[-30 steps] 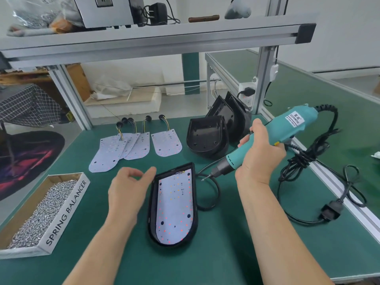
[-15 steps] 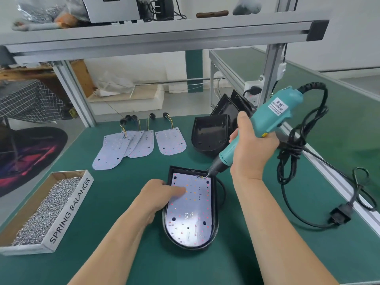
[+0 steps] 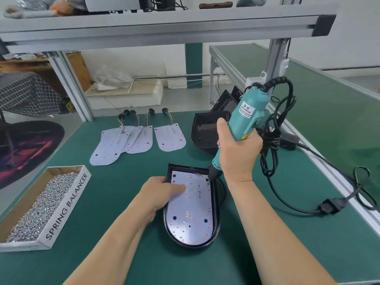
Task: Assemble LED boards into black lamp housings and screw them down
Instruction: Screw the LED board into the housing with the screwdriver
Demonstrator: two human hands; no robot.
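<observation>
Nearest, one black lamp housing (image 3: pixel 191 244) lies flat on the green table (image 3: pixel 115 194), with one LED board (image 3: pixel 191 214) seated inside it. The left hand (image 3: pixel 160 195) rests at the housing's left rim, fingers stretched flat on the board. The right hand (image 3: pixel 239 156) is clenched around one teal screwdriver (image 3: pixel 247 117), whose tip is on the board's far right corner. To the left, one box of screws (image 3: pixel 39 214) sits by the table edge, with bare mat between it and the housing. Farther back lie four spare boards (image 3: pixel 169 137) and at least three empty housings (image 3: pixel 203 130). One cable (image 3: pixel 270 145) loops toward the right edge.
</observation>
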